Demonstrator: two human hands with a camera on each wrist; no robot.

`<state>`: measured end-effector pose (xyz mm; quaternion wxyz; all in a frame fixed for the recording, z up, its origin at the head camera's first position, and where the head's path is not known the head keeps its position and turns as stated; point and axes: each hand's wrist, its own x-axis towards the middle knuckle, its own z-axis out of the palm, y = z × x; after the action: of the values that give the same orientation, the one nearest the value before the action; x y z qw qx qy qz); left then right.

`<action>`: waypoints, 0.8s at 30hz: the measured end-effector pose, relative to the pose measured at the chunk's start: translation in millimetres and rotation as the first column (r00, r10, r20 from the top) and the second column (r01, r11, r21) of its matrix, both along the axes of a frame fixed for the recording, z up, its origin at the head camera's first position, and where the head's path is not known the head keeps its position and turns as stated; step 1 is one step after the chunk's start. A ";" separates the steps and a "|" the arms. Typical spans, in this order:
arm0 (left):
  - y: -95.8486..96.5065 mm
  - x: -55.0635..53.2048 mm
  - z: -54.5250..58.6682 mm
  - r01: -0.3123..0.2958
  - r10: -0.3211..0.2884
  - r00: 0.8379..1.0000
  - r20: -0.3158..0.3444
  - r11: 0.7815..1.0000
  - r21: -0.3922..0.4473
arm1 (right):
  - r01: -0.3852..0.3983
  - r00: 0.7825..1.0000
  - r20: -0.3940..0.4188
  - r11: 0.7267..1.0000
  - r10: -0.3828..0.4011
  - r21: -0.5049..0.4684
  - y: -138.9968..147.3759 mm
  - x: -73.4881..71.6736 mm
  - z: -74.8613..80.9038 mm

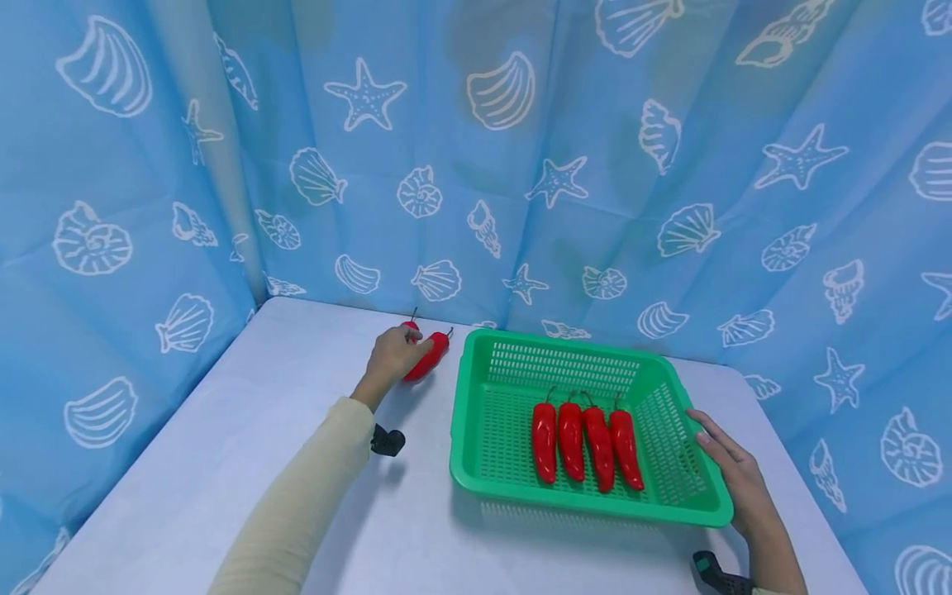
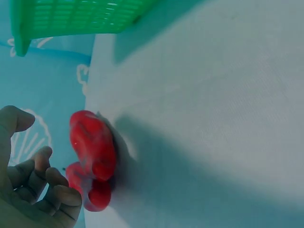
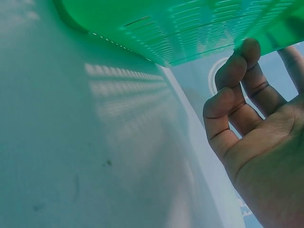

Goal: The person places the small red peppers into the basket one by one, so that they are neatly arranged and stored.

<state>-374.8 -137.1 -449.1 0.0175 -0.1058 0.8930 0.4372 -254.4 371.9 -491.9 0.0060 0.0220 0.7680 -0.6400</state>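
My left hand [image 1: 397,354] reaches over two red chili peppers lying close together at the back of the white table. In the left wrist view, its thumb and loosely bent fingers are apart, with the fingertips right beside the nearer pepper [image 2: 94,145] and the other pepper [image 2: 98,195]. My right hand [image 1: 740,471] holds the right rim of a green plastic basket [image 1: 464,413]. From the right wrist view, its bent fingers [image 3: 219,103] reach up under the basket's edge. Inside the basket, several red chili peppers [image 1: 570,442] lie side by side, their dark stems toward the back.
A blue curtain [image 1: 446,149] with white shells and starfish hangs behind the table [image 1: 245,388] and along both sides. Each wrist wears a black strapped device, such as the left device [image 1: 387,440]. The basket's left wall stands just right of the two loose peppers.
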 end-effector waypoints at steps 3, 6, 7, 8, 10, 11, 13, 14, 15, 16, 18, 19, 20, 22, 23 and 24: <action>0.0 -1.6 -4.7 0.012 -0.012 1.000 -0.002 0.999 -0.046 | -0.014 1.000 -0.014 1.000 0.014 -0.009 0.7 0.0 -0.8; 1.3 -2.1 -6.6 0.013 -0.013 1.000 0.003 0.997 -0.077 | -0.018 1.000 -0.017 1.000 0.018 -0.013 1.2 0.5 -2.2; 1.6 -2.5 -7.6 0.016 -0.015 1.000 0.011 0.996 -0.092 | -0.016 1.000 -0.017 1.000 0.016 -0.016 1.4 0.6 -2.7; 2.3 -2.8 -8.4 0.017 -0.016 1.000 0.014 0.994 -0.103 | -0.014 1.000 -0.016 1.000 0.014 -0.016 1.7 0.5 -3.0; 3.8 -3.0 -9.1 0.025 -0.023 1.000 0.018 0.990 -0.135 | -0.013 1.000 -0.012 1.000 0.013 -0.016 2.0 0.4 -2.8; 4.7 -3.0 -9.3 0.030 -0.027 0.999 0.020 0.988 -0.153 | -0.011 1.000 -0.010 1.000 0.010 -0.016 2.3 0.0 -2.5; 6.6 -2.6 -9.1 0.038 -0.035 0.999 0.021 0.982 -0.185 | -0.010 1.000 -0.008 1.000 0.010 -0.019 2.9 -0.4 -1.6; 7.7 -2.2 -8.4 0.041 -0.037 0.999 0.024 0.979 -0.200 | -0.007 1.000 -0.007 1.000 0.007 -0.019 3.0 -0.4 -1.1; 8.8 -1.8 -7.7 0.042 -0.037 0.999 0.028 0.975 -0.217 | -0.006 1.000 -0.007 1.000 0.006 -0.018 3.2 -0.4 -0.6; 9.8 -1.3 -6.9 0.040 -0.033 0.999 0.034 0.972 -0.232 | -0.006 1.000 -0.008 1.000 0.006 -0.020 3.3 -0.5 -0.3; 12.0 0.1 -5.1 0.034 -0.020 0.998 0.055 0.965 -0.262 | -0.004 1.000 -0.007 1.000 0.004 -0.026 3.4 -0.5 -0.1; 12.9 0.6 -4.6 0.031 -0.013 0.998 0.064 0.959 -0.280 | -0.002 1.000 -0.006 1.000 0.002 -0.028 3.2 -0.5 0.0; 13.7 0.9 -4.7 0.028 -0.008 0.998 0.070 0.954 -0.300 | -0.002 1.000 -0.004 1.000 0.002 -0.029 2.8 -0.5 0.1; 14.6 1.0 -5.9 0.029 -0.004 0.997 0.075 0.940 -0.340 | -0.002 1.000 0.001 1.000 0.002 -0.031 2.4 -0.5 0.1; 14.8 0.9 -6.9 0.030 -0.003 0.997 0.074 0.935 -0.353 | 0.001 1.000 0.005 1.000 -0.001 -0.031 2.1 -0.5 0.2; 14.9 0.2 -8.9 0.029 -0.004 0.998 0.069 0.931 -0.363 | 0.001 1.000 0.006 1.000 -0.001 -0.029 1.9 -0.2 0.0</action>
<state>-374.6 -122.3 -458.0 0.0314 -0.1143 0.9582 0.2602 -254.6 373.9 -491.9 0.0083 0.0244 0.7586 -0.6510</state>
